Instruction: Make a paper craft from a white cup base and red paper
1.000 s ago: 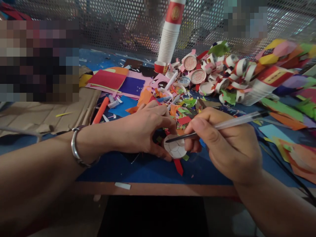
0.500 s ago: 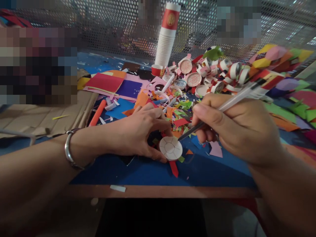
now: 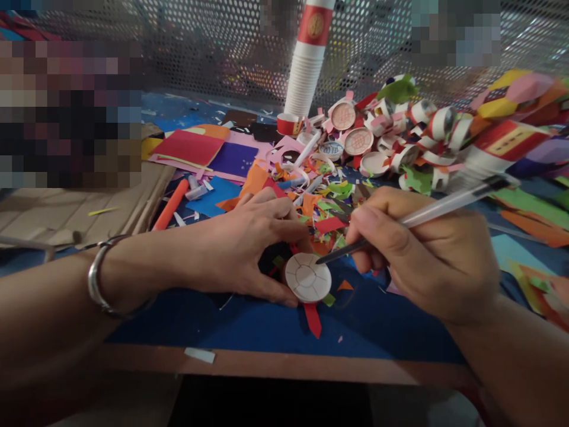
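Note:
A small white paper-cup base (image 3: 307, 279) lies near the table's front edge, its round face drawn with a dark inner ring and short lines out to the rim. My left hand (image 3: 271, 249) holds it, thumb at the near left side and fingers at the far side. A red paper strip (image 3: 313, 320) sticks out from under it toward me. My right hand (image 3: 418, 255) grips a pen (image 3: 438, 204) with a clear barrel and dark grip. The pen's tip is at the upper right of the white face, by the ring.
Behind my hands lie paper scraps (image 3: 329, 207), a tall stack of paper cups (image 3: 306, 65) and a heap of cut cup pieces (image 3: 358, 142). Coloured sheets (image 3: 191, 148), an orange marker (image 3: 172, 204) and cardboard (image 3: 75, 213) are at the left. A perforated metal screen (image 3: 213, 53) stands behind.
The pen tip has shifted from the upper rim of the white face inward, near the drawn ring. My view has moved slightly; my left hand keeps its hold.

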Tool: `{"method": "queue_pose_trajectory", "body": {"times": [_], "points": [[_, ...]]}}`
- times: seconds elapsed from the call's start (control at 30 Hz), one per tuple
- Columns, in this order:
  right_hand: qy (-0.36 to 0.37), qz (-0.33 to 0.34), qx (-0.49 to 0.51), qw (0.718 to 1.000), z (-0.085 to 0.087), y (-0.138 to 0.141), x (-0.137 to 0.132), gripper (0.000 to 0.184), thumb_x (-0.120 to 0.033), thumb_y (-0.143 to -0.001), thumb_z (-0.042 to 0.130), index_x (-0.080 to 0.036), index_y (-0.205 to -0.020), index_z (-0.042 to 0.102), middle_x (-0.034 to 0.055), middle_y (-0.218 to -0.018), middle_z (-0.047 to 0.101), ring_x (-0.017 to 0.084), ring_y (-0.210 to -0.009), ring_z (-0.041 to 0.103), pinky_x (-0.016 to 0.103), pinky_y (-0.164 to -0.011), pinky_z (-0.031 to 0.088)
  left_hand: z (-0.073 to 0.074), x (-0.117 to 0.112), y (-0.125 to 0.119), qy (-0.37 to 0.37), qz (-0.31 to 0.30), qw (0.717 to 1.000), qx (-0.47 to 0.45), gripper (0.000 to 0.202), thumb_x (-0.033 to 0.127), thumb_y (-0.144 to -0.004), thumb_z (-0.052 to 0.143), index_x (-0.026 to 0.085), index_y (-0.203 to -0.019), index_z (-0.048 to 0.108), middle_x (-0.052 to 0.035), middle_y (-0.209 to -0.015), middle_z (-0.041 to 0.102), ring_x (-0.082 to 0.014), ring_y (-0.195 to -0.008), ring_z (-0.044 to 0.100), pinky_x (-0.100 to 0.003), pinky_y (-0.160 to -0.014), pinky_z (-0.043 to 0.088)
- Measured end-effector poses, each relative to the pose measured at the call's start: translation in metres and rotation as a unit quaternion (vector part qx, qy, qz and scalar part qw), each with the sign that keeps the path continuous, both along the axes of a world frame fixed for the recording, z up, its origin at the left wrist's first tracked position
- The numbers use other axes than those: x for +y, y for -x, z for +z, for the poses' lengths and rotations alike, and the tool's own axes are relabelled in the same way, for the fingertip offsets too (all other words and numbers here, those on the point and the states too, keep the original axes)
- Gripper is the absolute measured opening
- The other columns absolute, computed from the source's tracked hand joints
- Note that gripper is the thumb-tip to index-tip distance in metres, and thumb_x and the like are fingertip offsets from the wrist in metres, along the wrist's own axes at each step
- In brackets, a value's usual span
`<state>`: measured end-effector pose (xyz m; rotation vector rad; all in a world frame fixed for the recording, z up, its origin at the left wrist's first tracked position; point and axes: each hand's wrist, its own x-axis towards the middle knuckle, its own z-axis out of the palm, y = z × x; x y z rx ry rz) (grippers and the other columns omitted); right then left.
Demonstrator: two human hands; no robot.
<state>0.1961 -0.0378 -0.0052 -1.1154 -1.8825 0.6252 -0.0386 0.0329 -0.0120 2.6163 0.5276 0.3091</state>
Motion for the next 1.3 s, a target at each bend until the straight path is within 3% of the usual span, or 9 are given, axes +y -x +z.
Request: {"method": "queue_pose_trajectory", "body": {"times": [0.2,0.5,0.93,1.1,1.3], "points": [[-0.017,0.001,-0.031,0.999,0.001,-0.001,0.000,0.036,-0.028,-0.107,0.053,-0.023,-0.073,0.063,-0.0022,-0.057,0.061,0.010,-0.045,0.053,0.030,-0.046,0.043,0.001,-0.004,0.001,0.007,0.021,1.000,-0.011,0.057,0.061,-0.078,0.082,0.027,-0.122,0.066,-0.0038,-0.113,0.062,-0.0263,-0.107,0.054,-0.037,-0.091,0.041],[-0.018,0.000,-0.038,0.999,0.000,0.003,-0.003,0.035,-0.034,-0.107,0.054,-0.026,-0.074,0.063,-0.0012,-0.057,0.062,0.012,-0.045,0.052,0.031,-0.042,0.040,-0.002,-0.002,-0.002,0.013,0.015,1.000,-0.019,0.049,0.060,-0.077,0.084,0.028,-0.111,0.071,-0.0050,-0.108,0.063,-0.0275,-0.104,0.057,-0.038,-0.088,0.043],[-0.090,-0.016,-0.086,0.992,-0.003,0.002,-0.006,0.033,-0.025,-0.106,0.053,-0.023,-0.073,0.055,-0.0019,-0.059,0.060,0.010,-0.050,0.050,0.032,-0.049,0.037,-0.002,-0.003,-0.003,0.016,0.017,1.000,-0.019,0.046,0.057,-0.076,0.085,0.026,-0.106,0.072,-0.0046,-0.104,0.060,-0.0262,-0.100,0.056,-0.039,-0.085,0.045],[-0.075,0.004,-0.075,0.994,-0.004,0.004,-0.007,0.033,-0.023,-0.106,0.052,-0.022,-0.073,0.055,-0.0026,-0.061,0.059,0.008,-0.052,0.052,0.030,-0.049,0.037,-0.001,-0.003,-0.004,0.018,0.022,0.999,-0.015,0.046,0.055,-0.075,0.087,0.025,-0.109,0.074,-0.0053,-0.103,0.060,-0.0274,-0.100,0.056,-0.039,-0.085,0.044],[-0.140,-0.011,-0.069,0.988,-0.009,0.003,-0.005,0.030,-0.021,-0.104,0.056,-0.020,-0.073,0.060,-0.0052,-0.059,0.057,0.006,-0.049,0.048,0.027,-0.046,0.037,-0.001,-0.002,-0.004,0.013,0.015,1.000,-0.010,0.046,0.056,-0.077,0.084,0.025,-0.109,0.073,-0.0053,-0.102,0.060,-0.0262,-0.099,0.055,-0.038,-0.083,0.044]]}}
